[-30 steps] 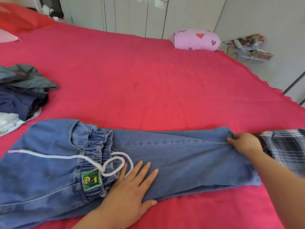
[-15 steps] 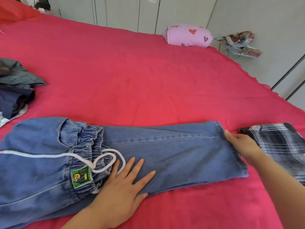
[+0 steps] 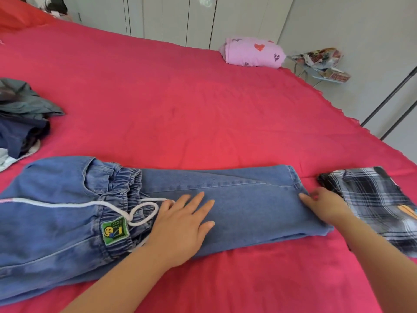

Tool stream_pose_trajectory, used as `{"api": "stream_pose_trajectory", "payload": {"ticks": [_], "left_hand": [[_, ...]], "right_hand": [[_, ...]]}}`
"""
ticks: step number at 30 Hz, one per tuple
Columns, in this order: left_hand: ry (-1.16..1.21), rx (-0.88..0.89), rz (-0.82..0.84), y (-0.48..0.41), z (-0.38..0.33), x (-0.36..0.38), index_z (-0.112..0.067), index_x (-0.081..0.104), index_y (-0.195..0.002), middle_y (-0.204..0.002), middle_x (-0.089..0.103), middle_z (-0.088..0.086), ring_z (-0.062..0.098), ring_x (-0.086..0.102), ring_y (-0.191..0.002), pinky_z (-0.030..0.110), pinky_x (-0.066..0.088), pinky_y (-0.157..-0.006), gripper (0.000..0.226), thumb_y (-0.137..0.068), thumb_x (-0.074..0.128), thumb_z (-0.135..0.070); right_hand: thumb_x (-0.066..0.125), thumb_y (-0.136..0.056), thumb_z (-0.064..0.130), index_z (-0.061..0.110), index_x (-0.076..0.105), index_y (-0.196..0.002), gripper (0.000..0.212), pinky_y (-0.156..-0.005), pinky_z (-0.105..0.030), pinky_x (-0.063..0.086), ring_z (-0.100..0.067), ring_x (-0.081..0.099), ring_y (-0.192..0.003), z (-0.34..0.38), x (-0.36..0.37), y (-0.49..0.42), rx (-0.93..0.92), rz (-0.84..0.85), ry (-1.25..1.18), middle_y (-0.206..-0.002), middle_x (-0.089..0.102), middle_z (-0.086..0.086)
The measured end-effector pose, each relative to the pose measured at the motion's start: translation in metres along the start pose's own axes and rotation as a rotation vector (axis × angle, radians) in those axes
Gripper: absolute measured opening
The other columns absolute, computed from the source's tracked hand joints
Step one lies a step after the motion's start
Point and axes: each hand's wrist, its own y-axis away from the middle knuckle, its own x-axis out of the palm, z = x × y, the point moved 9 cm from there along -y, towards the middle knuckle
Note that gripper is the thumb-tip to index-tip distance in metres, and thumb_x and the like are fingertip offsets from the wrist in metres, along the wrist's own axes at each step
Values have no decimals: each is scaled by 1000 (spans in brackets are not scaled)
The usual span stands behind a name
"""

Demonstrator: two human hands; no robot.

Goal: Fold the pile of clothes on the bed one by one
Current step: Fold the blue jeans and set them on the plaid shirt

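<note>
Blue jeans (image 3: pixel 248 206) lie folded lengthwise across the red bed (image 3: pixel 203 105), with the elastic waistband, a white drawstring (image 3: pixel 140 211) and a green patch left of centre. My left hand (image 3: pixel 180 227) presses flat on the denim just right of the waistband, fingers spread. At the right end of the jeans, my right hand (image 3: pixel 325 206) holds the edge, thumb on top and fingers tucked at the hem. An unfolded pile of dark and grey clothes (image 3: pixel 20 123) sits at the left edge.
A folded plaid garment (image 3: pixel 372 199) lies just right of my right hand. A folded pink garment with hearts (image 3: pixel 252 53) rests at the bed's far edge. White wardrobe doors (image 3: pixel 169 16) stand behind. A small cluttered rack (image 3: pixel 322 64) stands beside the bed on the right.
My right hand has slid along the jeans' right edge toward me. My left hand stays pressed flat on the denim.
</note>
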Motion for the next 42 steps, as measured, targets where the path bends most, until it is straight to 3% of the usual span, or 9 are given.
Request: {"api": "stream_pose_trajectory", "payload": {"ticks": [4, 8, 17, 22, 26, 29, 32, 37, 42], "left_hand": [[-66, -76, 43, -24, 10, 28, -39, 4, -147, -157, -5, -9, 25, -5, -145, 57, -2, -109, 92, -66, -22, -73], [-86, -149, 107, -19, 23, 51, -36, 51, -131, -140, 48, -2, 32, 44, -129, 65, 38, -92, 73, -90, -2, -63], [-99, -104, -24, -19, 23, 54, -33, 54, -128, -134, 54, -1, 32, 50, -124, 58, 24, -94, 64, -92, 11, -62], [-88, -121, -15, -18, 23, 54, -33, 54, -128, -135, 54, -1, 32, 50, -124, 57, 24, -93, 64, -92, 10, -62], [-79, -135, -14, -16, 24, 52, -33, 53, -129, -135, 54, -2, 31, 49, -125, 57, 25, -93, 64, -92, 9, -62], [-77, -154, -1, -18, 27, 52, -35, 54, -128, -134, 54, -5, 29, 51, -124, 59, 36, -94, 64, -92, 9, -62], [-73, -148, 12, -18, 29, 56, -36, 52, -129, -135, 54, -5, 29, 50, -125, 57, 27, -94, 63, -91, 10, -64], [-80, -151, 3, -20, 27, 53, -36, 53, -128, -134, 55, -5, 29, 52, -123, 59, 39, -93, 64, -92, 8, -63], [-118, -150, 62, -15, 25, 51, -34, 59, -123, -128, 59, -3, 29, 57, -117, 59, 47, -83, 66, -93, 7, -61]], "right_hand": [[52, -92, 38, 1, 56, -121, 47, -90, -37, 41, -36, 55, -112, 21, -14, -26, 31, -104, -226, -117, 62, -21], [53, -92, 39, 1, 66, -105, 42, -75, -34, 39, -34, 59, -93, 47, -13, -53, 9, -135, -268, -95, 66, -20], [54, -90, 16, -6, 63, -103, 26, -81, -43, 44, -46, 58, -100, -1, -34, -69, 257, -460, -383, -103, 62, -34], [46, -91, 32, 3, 64, -113, 40, -92, -41, 44, -37, 61, -106, 111, -30, -21, -348, -473, -303, -113, 65, -21], [7, -84, 60, 31, 36, -142, 71, -114, -49, 14, -27, 20, -143, 226, 57, 48, -862, -54, 59, -152, 31, 0], [-14, -72, 76, 40, 9, -147, 86, -115, -50, 0, -22, -2, -146, 195, 89, 26, -689, 68, 267, -158, 8, 6], [6, -93, 58, 34, 8, -148, 60, -116, -51, 1, -24, -2, -146, 134, 66, -17, -372, 50, 357, -158, 8, 2], [-15, -76, 68, 36, 5, -148, 81, -115, -48, 0, -23, 0, -146, 131, 53, 18, -512, -56, 370, -158, 6, 5], [7, -94, 54, 35, 7, -148, 57, -116, -49, 4, -22, 5, -146, 88, 57, 20, -322, 16, 372, -158, 10, 4]]}}
